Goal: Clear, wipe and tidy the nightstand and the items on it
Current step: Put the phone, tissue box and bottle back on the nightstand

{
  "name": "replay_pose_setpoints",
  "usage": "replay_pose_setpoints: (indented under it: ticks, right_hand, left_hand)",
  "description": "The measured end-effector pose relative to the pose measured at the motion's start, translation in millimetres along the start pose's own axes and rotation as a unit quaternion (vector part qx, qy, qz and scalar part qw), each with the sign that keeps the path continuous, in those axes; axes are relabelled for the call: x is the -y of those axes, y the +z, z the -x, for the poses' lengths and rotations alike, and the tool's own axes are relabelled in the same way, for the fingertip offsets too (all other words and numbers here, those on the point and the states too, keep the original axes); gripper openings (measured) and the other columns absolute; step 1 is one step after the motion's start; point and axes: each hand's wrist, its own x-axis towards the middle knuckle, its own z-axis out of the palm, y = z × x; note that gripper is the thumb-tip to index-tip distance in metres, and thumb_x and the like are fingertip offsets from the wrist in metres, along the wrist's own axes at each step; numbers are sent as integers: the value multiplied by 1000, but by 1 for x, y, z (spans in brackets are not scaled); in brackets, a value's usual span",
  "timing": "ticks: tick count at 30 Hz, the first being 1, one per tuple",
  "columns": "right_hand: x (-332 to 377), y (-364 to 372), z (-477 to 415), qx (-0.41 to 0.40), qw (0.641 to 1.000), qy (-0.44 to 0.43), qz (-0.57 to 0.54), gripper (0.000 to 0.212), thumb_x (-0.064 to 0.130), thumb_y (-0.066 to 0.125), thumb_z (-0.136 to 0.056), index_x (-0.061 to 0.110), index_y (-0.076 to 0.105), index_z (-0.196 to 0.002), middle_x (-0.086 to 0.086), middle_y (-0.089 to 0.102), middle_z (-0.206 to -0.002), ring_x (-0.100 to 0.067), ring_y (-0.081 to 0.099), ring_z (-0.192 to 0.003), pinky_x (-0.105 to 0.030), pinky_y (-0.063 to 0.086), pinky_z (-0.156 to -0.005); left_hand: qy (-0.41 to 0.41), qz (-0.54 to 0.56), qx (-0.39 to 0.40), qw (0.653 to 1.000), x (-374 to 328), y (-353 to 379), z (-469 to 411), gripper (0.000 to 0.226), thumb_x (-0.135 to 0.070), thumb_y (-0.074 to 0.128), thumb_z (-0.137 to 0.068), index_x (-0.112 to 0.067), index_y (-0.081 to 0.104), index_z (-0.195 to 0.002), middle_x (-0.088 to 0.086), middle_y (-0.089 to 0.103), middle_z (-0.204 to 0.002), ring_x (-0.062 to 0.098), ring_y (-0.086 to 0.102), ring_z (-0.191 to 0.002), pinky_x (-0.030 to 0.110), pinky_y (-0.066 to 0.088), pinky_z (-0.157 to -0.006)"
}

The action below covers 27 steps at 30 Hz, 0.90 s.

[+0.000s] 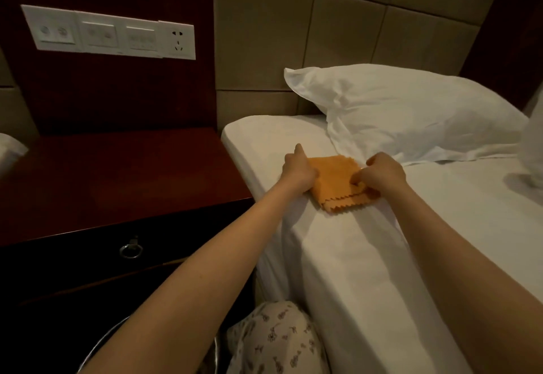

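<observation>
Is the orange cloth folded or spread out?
Folded. The orange cloth lies on the bed as a compact square, with two zigzag edges stacked at its near side.

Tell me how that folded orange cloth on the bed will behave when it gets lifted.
The folded orange cloth with zigzag edges looks soft and thin, so it will probably sag and may unfold if lifted by one corner. It seems light: the white bed sheet barely dents beneath it. With the left hand and right hand both on it, lifting the layers together should keep the fold.
</observation>
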Motion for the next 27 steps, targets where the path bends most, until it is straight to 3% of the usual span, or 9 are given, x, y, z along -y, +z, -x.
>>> replay_pose_setpoints:
  ticks: [3,7,11,14,17,22,24,25,27]
  right_hand:
    - [12,6,6,-71,993,-57,81,54,9,65,-77,12,41,-125,-17,45,-125,-37,45,-117,-44,42,-93]
    - [40,19,17,-84,986,-137,50,50,7,60,-80,15,43,-126,-15,40,-130,-35,39,-120,-43,37,-95]
    - [78,42,34,5,981,-182,-72,46,10,66,-78,14,52,-121,-11,48,-127,-28,50,-113,-30,41,-80]
    - [110,63,55,100,963,-171,-186,35,8,67,-78,13,60,-112,-7,56,-118,-21,52,-96,-27,43,-69]
    - [142,85,79,192,935,-163,-250,23,4,64,-80,13,63,-101,-8,59,-107,-21,53,-97,-32,47,-73]
    - [196,115,125,302,896,-181,-270,19,3,60,-85,16,61,-98,-6,58,-105,-19,54,-96,-33,48,-81]
    - [214,126,146,335,883,-198,-264,19,3,59,-87,15,61,-101,-6,58,-112,-19,55,-98,-33,49,-83]
    - [223,131,157,349,877,-208,-258,19,4,58,-87,15,61,-102,-6,58,-114,-19,55,-98,-33,49,-82]
    - [239,142,178,370,866,-224,-250,18,4,57,-88,14,61,-102,-6,57,-115,-20,56,-100,-33,49,-83]
  left_hand:
    - [7,-26,-13,1000,0,-9,1,75,-19,56,-93,-12,7,-151,15,21,-151,32,28,-137,36,32,-108]
    - [9,-28,-20,999,6,-37,7,66,-26,51,-96,-10,16,-150,13,22,-153,30,28,-139,35,30,-109]
    - [8,-41,-52,998,11,-82,18,54,-11,43,-95,-10,27,-147,11,29,-151,26,34,-136,31,35,-105]
    - [-3,-53,-96,994,17,-124,33,53,-3,39,-92,-8,34,-144,12,37,-148,26,37,-134,32,35,-106]
    - [-20,-78,-133,988,29,-168,55,47,-1,38,-92,-4,42,-139,17,49,-136,33,48,-125,37,41,-101]
    - [-63,-112,-179,976,57,-238,96,47,-1,35,-95,-7,39,-141,16,47,-139,29,51,-121,36,43,-97]
    - [-72,-113,-195,972,67,-264,112,39,-1,35,-95,-6,53,-129,16,58,-122,26,60,-94,35,48,-78]
    - [-79,-116,-204,969,73,-276,119,32,0,36,-94,-10,62,-109,14,62,-103,21,57,-75,30,45,-65]
    - [-100,-121,-234,960,83,-300,133,34,1,37,-91,-21,50,-68,6,50,-74,18,43,-64,28,34,-59]
